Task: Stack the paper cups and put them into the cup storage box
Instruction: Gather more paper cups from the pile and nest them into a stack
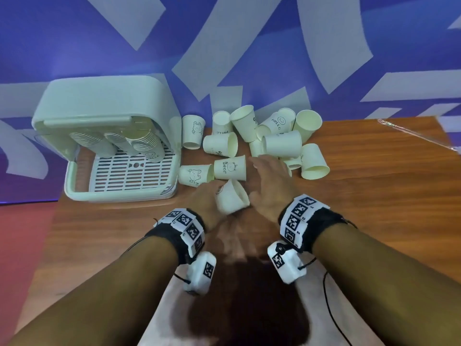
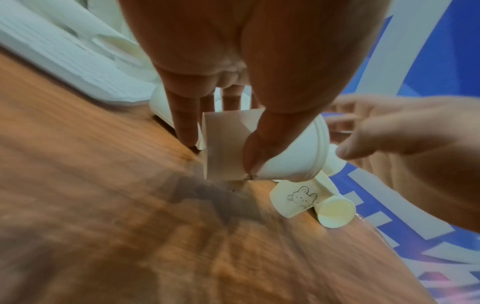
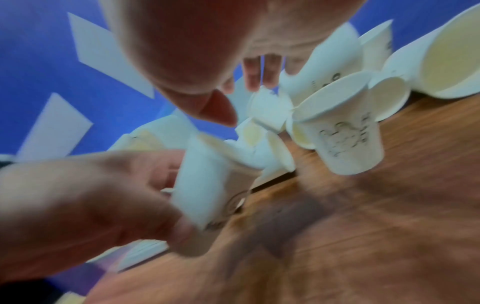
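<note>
- Paper, pale cream, makes up the cup (image 1: 232,199) that the left hand (image 1: 207,198) grips low over the wooden tabletop (image 1: 374,196) in the head view; the cup is tilted, its mouth turned toward the right hand (image 1: 268,186)
- Right hand lies palm down with fingers stretched out toward the heap of loose cups (image 1: 274,141), holding nothing; whether its fingertips touch a cup I cannot tell
- Just beyond the hands a cup printed "Bear" (image 1: 230,168) stands upside down, and a cup with a bear drawing (image 1: 195,174) lies on its side beside it
- At the left of the tabletop the pale green cup storage box (image 1: 107,136) sits with its lid raised; three leaning stacks of cups (image 1: 129,143) rest inside over a slotted tray
- Left wrist view: left hand's thumb (image 2: 259,144) and fingers wrap the cup (image 2: 291,156), one finger pointing down toward the wood; the right hand (image 2: 389,133) comes in from the right, blurred; a bunny-print cup (image 2: 296,199) lies on the tabletop beyond, another cup just beside it
- Right wrist view, heavily blurred: the right hand's fingers (image 3: 259,72) reach straight out above the heap; the left hand (image 3: 91,195) holds its cup (image 3: 213,185) at lower left; a printed cup (image 3: 342,133) sits mouth up near the middle
</note>
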Tool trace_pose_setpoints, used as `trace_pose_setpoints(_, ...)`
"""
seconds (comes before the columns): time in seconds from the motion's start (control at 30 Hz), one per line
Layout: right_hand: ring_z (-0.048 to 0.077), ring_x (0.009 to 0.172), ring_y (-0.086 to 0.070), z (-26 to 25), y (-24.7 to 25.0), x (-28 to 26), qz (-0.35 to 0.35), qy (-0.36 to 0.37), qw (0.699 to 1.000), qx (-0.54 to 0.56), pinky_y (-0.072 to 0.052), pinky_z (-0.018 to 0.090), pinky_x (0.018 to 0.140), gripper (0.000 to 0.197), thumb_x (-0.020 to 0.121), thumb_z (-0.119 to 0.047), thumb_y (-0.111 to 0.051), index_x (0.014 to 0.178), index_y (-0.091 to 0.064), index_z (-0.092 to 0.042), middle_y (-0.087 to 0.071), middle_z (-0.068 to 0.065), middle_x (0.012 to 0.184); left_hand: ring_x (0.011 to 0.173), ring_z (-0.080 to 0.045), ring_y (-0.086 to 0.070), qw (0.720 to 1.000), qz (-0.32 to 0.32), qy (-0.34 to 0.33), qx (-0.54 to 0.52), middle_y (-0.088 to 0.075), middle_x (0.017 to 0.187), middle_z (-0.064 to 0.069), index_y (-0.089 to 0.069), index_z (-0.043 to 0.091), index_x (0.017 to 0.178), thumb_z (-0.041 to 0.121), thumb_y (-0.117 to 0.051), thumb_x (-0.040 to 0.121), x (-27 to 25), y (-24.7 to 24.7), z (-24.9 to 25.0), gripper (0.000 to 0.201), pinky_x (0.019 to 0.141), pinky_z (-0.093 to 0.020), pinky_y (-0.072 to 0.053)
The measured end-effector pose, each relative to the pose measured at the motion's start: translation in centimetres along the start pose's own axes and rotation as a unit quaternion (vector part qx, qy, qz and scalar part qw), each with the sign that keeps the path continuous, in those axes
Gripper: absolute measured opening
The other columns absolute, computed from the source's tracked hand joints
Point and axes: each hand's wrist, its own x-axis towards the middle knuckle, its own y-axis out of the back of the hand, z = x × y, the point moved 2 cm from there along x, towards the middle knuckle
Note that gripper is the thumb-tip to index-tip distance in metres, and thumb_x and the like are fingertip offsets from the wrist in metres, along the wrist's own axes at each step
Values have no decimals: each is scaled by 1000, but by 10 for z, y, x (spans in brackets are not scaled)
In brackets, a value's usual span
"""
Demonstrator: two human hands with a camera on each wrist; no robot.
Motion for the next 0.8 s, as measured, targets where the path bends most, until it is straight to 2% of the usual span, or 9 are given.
trace_pose_setpoints(0.07, 29, 139, -27, 18, 2, 7, 37, -59, 994, -82, -27, 41, 116, 72, 78, -26, -62, 145, -36, -24, -31, 4, 151, 100, -19, -63, 999, 6, 30, 12, -65, 110, 3, -57, 27, 122, 37, -78, 64, -5, -1, -6, 63, 91, -40, -53)
trace_pose_setpoints(0.17, 34, 137, -30, 43, -4, 18, 6, -105, 990, -97, -32, 44, 112, 75, 82, -37, -62, 149, -29, -27, -28, 5, 153, 99, -20, -63, 999, 20, 51, 1, -65, 108, -1, -59, 18, 122, 35, -76, 56, -15, -1, -17, 70, 92, -40, -53)
trace_pose_setpoints(0.27, 35, 128, -41, 52, -6, 24, -2, -98, 993, -63, -37, 41, 105, 78, 81, -36, -69, 147, -31, -24, -35, 9, 145, 91, -15, -63, 997, 48, 54, -11, -66, 99, 1, -63, 16, 111, 22, -78, 67, -25, -4, -27, 47, 89, -35, -53)
trace_pose_setpoints(0.37, 29, 124, -46, 50, -5, 20, 13, -112, 994, -13, -40, 39, 102, 74, 79, -38, -70, 142, -35, -24, -35, 8, 142, 84, -8, -61, 996, 52, 66, -30, -66, 94, 4, -62, 16, 103, 14, -78, 77, -32, -8, -39, 30, 77, -13, -46)
trace_pose_setpoints(0.43, 26, 116, -50, 46, -5, 13, 31, -136, 989, 49, -44, 40, 99, 68, 78, -44, -68, 137, -39, -29, -39, 6, 137, 84, -8, -59, 996, 47, 61, -54, -64, 98, 4, -61, 15, 103, 11, -76, 81, -35, -8, -42, 27, 74, -8, -43)
trace_pose_setpoints(0.57, 18, 110, -55, 28, -7, -4, 36, -140, 969, 201, -44, 34, 95, 44, 84, -47, -66, 123, -54, -32, -54, 3, 126, 95, -8, -66, 995, 49, 12, -81, -70, 99, 8, -67, 22, 108, 23, -84, 67, -43, 1, -35, 44, 88, -28, -54)
trace_pose_setpoints(0.67, 16, 106, -61, 8, -17, -14, -20, -128, 953, 273, -48, 37, 96, 32, 80, -53, -67, 108, -60, -39, -64, -2, 118, 100, -10, -67, 994, 41, -10, -106, -71, 104, 7, -66, 22, 111, 22, -85, 67, -44, 7, -28, 48, 92, -31, -56)
trace_pose_setpoints(0.73, 16, 109, -63, -5, -32, -20, -63, -128, 946, 293, -47, 42, 101, 41, 76, -58, -68, 112, -62, -39, -65, -6, 116, 101, -12, -66, 994, 36, -27, -104, -70, 106, 5, -65, 23, 112, 22, -84, 68, -43, 11, -24, 48, 90, -27, -55)
trace_pose_setpoints(0.8, 16, 115, -58, -18, -47, -25, -81, -120, 955, 258, -45, 39, 104, 49, 83, -52, -68, 127, -58, -33, -57, -5, 120, 98, -15, -66, 996, 41, -49, -66, -70, 106, 4, -65, 24, 113, 34, -82, 62, -43, 13, -24, 55, 88, -37, -56)
